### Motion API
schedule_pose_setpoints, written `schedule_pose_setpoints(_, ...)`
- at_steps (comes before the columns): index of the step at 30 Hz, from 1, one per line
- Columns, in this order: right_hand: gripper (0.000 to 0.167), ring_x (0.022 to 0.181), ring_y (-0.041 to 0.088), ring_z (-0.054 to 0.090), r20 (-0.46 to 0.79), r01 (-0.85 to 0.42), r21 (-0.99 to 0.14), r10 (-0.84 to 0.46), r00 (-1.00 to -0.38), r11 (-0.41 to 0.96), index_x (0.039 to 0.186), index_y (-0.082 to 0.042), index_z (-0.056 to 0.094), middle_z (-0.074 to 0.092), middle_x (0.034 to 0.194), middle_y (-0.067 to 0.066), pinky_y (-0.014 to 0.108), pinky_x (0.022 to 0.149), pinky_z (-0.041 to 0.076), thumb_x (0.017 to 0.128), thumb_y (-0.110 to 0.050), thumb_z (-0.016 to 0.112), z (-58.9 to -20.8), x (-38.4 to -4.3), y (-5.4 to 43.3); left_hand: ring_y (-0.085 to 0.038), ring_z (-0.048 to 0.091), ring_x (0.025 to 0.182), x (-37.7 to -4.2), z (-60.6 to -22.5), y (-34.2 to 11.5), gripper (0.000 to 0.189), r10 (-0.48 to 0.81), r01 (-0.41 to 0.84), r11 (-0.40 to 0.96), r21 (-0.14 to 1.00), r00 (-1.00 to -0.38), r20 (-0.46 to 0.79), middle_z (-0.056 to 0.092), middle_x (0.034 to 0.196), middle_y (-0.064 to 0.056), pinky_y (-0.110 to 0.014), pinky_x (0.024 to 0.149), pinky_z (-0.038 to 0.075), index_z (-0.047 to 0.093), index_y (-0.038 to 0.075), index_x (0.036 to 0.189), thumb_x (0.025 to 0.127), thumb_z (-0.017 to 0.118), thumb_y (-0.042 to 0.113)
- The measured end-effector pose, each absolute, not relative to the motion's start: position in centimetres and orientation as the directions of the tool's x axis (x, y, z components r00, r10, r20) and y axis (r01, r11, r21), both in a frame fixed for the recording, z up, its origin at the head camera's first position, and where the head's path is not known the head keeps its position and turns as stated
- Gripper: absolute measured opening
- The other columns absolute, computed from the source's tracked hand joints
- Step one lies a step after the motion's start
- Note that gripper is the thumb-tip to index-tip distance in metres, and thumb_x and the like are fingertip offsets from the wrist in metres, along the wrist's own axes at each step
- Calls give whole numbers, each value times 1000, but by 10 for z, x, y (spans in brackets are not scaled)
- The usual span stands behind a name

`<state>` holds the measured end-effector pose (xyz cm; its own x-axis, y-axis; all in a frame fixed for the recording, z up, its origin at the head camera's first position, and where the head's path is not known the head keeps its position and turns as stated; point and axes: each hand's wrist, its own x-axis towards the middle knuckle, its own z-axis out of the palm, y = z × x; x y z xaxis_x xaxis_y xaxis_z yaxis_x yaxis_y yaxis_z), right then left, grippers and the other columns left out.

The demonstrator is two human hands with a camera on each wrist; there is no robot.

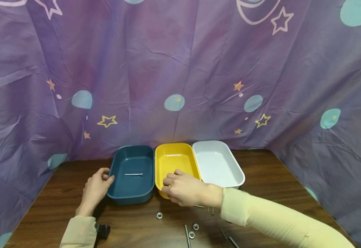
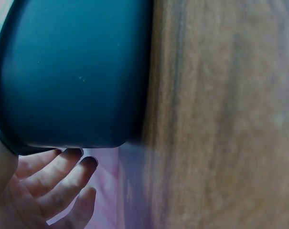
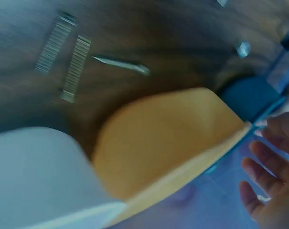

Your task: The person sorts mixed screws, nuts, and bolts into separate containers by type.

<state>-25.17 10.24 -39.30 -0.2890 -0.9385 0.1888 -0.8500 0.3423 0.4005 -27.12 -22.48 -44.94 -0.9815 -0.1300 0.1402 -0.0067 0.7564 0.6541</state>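
There are three trays [image 1: 174, 162], three nuts [image 1: 159, 215] and perhaps seven screws or nails [image 1: 133, 174].

Smooth plastic fills your workspace: a blue tray [image 1: 130, 187] with a soft, near-matt sheen, a yellow tray [image 1: 177, 164] glossy enough to throw back a bright streak of light, and a smooth white tray [image 1: 219, 168]. Your table [image 1: 130, 224] shows dark, streaked wood grain. Metal glints throughout — a slim silvery bolt [image 1: 133, 174], a shiny nut [image 1: 159, 215], a grey metal rod [image 1: 187, 236], a bright nail [image 3: 120, 64] and a metal screw [image 3: 56, 43] that looks ridged, though blurred. Your right sleeve [image 1: 270, 210] is matt, lightly wrinkled cloth; facing you hangs a purple curtain [image 1: 155, 69] — creased, faintly lustrous fabric.
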Motion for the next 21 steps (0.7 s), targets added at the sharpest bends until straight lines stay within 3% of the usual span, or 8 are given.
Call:
schedule_pose_setpoints(4,10,86,14,53,235,-856,378,-931,-281,354,88,-21,61,55,88,-7,32,74,39,82,-25,68,-406,-243,125,-38,63,95,-271,-449,-224,43,-134,-12,756,654,-981,137,67,107,-15,-55,74,45,55,4,130,94,62,27)
schedule_pose_setpoints(14,13,84,11,52,302,-887,169,-879,-368,430,91,-19,64,54,87,-9,29,72,40,84,-27,71,-431,-214,168,-37,63,95,-268,-451,-222,42,-145,-22,757,653,-980,135,67,105,-14,-55,74,45,55,4,129,94,63,27)
schedule_pose_setpoints(18,17,88,9,52,277,-893,88,-872,-402,440,97,-18,66,55,92,-9,26,72,40,88,-33,70,-437,-204,174,-37,63,95,-270,-450,-223,42,-145,-16,754,657,-979,143,67,105,-14,-55,74,44,55,4,129,94,62,27)
schedule_pose_setpoints(21,30,92,8,50,211,-897,11,-878,-430,442,107,-16,67,55,98,-9,25,74,40,92,-42,65,-440,-196,176,-37,63,95,-271,-450,-224,42,-150,-16,755,656,-978,148,68,105,-14,-55,74,45,56,4,128,94,62,27)
